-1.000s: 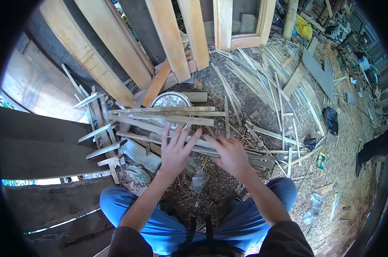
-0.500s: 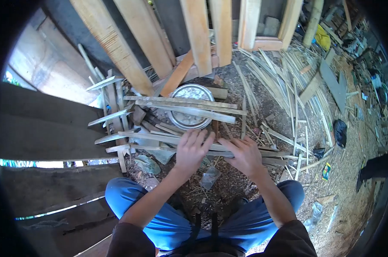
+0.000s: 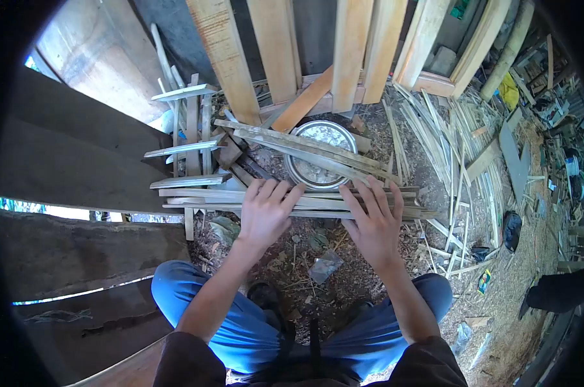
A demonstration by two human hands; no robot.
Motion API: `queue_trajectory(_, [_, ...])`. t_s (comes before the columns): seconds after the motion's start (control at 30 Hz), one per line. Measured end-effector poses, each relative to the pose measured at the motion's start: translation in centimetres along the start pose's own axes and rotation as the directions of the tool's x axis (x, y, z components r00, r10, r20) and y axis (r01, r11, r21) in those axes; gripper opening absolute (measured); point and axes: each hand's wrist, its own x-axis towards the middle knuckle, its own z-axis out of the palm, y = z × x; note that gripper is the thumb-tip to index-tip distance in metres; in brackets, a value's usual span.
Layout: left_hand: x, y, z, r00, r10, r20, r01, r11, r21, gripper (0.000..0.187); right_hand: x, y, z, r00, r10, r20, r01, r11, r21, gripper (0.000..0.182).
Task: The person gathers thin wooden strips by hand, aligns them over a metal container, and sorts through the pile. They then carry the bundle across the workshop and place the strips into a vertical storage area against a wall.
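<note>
A bundle of long, thin wooden strips (image 3: 205, 197) lies crosswise in front of me, low over the ground. My left hand (image 3: 264, 209) is over its middle-left part, fingers curled across the far side. Farther right, my right hand (image 3: 376, 222) straddles the same bundle, with fingers somewhat spread on the far side and thumb on the near side. The undersides of both grips are hidden. Just beyond, several more strips (image 3: 298, 143) lie slantwise across a round, whitish-topped container with a metallic rim (image 3: 323, 132).
Short slats stand out from a wooden rack (image 3: 192, 147) at left, beside dark boards (image 3: 79, 148). Planks (image 3: 272, 51) lean at the back. A heap of loose strips (image 3: 434, 142) lies to the right. Clear plastic (image 3: 325, 266) is on the littered ground between my feet.
My hands have moved apart along the bundle, and its strips now lie closer together and more parallel. The strips over the container slant more. The camera view has shifted.
</note>
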Motion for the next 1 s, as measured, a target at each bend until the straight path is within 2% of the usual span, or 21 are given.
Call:
queue_trajectory(0.07, [-0.9, -0.6, -0.4, 1.000, -0.007, -0.017, 0.008, 1.000, 0.016, 0.058, 0.8, -1.0, 0.6, 1.000, -0.002, -0.003, 0.002, 1.000, 0.025, 0.075])
queue_trajectory(0.13, [-1.9, -1.2, -0.6, 0.999, -0.009, -0.037, 0.010, 1.000, 0.028, 0.058, 1.4, -1.8, 1.4, 1.000, 0.010, 0.003, -0.010, 0.999, -0.052, 0.066])
queue_trajectory(0.23, [-2.9, -1.7, -0.7, 0.998, -0.002, -0.058, 0.004, 0.999, 0.032, 0.058, 1.9, -2.1, 3.5, 0.998, -0.051, -0.029, 0.051, 0.999, -0.008, 0.056])
queue_trajectory(0.3, [-3.0, -2.1, -1.6, 0.993, -0.120, 0.004, 0.119, 0.991, 0.062, 0.059, 2.9, -2.6, 4.2, 0.995, -0.069, -0.068, 0.068, 0.998, -0.007, 0.052])
queue_trajectory(0.33, [-2.7, -2.1, -2.2, 0.993, -0.119, 0.004, 0.118, 0.991, 0.064, 0.059, 3.5, -3.0, 4.5, 0.990, -0.089, -0.110, 0.089, 0.996, -0.004, 0.047])
queue_trajectory(0.37, [-2.4, -1.8, -2.8, 0.984, -0.175, -0.035, 0.178, 0.978, 0.108, 0.054, 3.9, -3.6, 4.7, 0.990, -0.091, -0.110, 0.092, 0.996, -0.001, 0.047])
queue_trajectory(0.43, [-2.7, -2.3, -3.0, 0.966, -0.246, -0.076, 0.255, 0.956, 0.147, 0.049, 4.6, -4.6, 4.7, 0.997, -0.073, -0.029, 0.076, 0.993, 0.089, 0.080])
queue_trajectory(0.47, [-3.0, -2.8, -2.9, 0.963, -0.249, -0.100, 0.262, 0.953, 0.152, 0.050, 5.2, -5.2, 4.7, 0.996, -0.082, -0.020, 0.083, 0.992, 0.093, 0.080])
queue_trajectory(0.53, [-3.2, -4.1, -2.9, 0.961, -0.223, -0.165, 0.247, 0.958, 0.143, 0.048, 6.6, -6.2, 4.8, 0.990, -0.103, -0.094, 0.110, 0.991, 0.072, 0.051])
queue_trajectory(0.57, [-3.6, -5.0, -2.6, 0.960, -0.227, -0.164, 0.251, 0.957, 0.142, 0.048, 7.0, -6.6, 5.0, 0.990, -0.106, -0.090, 0.112, 0.991, 0.073, 0.051])
queue_trajectory(0.63, [-4.1, -6.8, -2.3, 0.967, -0.238, -0.093, 0.243, 0.969, 0.047, 0.046, 7.6, -7.5, 5.3, 0.973, -0.142, -0.181, 0.135, 0.990, -0.049, 0.047])
queue_trajectory(0.7, [-4.4, -8.1, -2.7, 0.965, -0.242, -0.101, 0.249, 0.966, 0.067, 0.045, 7.0, -9.3, 5.5, 0.966, -0.118, -0.232, 0.106, 0.992, -0.060, 0.045])
queue_trajectory(0.77, [-4.9, -9.6, -3.2, 0.922, -0.382, 0.069, 0.379, 0.924, 0.051, 0.052, 5.5, -10.1, 6.5, 0.952, -0.103, -0.287, 0.085, 0.993, -0.078, 0.043])
queue_trajectory(0.83, [-6.0, -10.8, -2.4, 0.901, -0.429, 0.059, 0.422, 0.901, 0.100, 0.055, 2.4, -9.7, 10.1, 0.962, -0.229, -0.146, 0.239, 0.970, 0.052, 0.050])
queue_trajectory(0.87, [-6.4, -11.3, -2.2, 0.864, -0.494, 0.092, 0.479, 0.865, 0.149, 0.055, 1.2, -9.3, 12.3, 0.962, -0.234, -0.137, 0.243, 0.969, 0.052, 0.050])
queue_trajectory(0.9, [-6.6, -11.6, -1.9, 0.823, -0.555, 0.124, 0.527, 0.826, 0.199, 0.056, -0.2, -8.8, 14.8, 0.980, -0.181, 0.080, 0.164, 0.970, 0.180, 0.057])
queue_trajectory(0.93, [-6.8, -11.6, -1.8, 0.842, -0.536, 0.056, 0.519, 0.834, 0.186, 0.042, -1.4, -8.5, 16.9, 0.944, -0.142, 0.298, 0.053, 0.957, 0.285, 0.065])
queue_trajectory(0.97, [-7.0, -11.6, -1.6, 0.840, -0.539, 0.061, 0.522, 0.834, 0.181, 0.042, -2.2, -8.3, 18.6, 0.941, -0.141, 0.306, 0.052, 0.958, 0.282, 0.065])
queue_trajectory(1.0, [-7.1, -11.7, -1.3, 0.830, -0.555, 0.053, 0.541, 0.825, 0.164, 0.042, -2.7, -8.0, 20.1, 0.913, -0.069, 0.402, -0.042, 0.964, 0.262, 0.070])
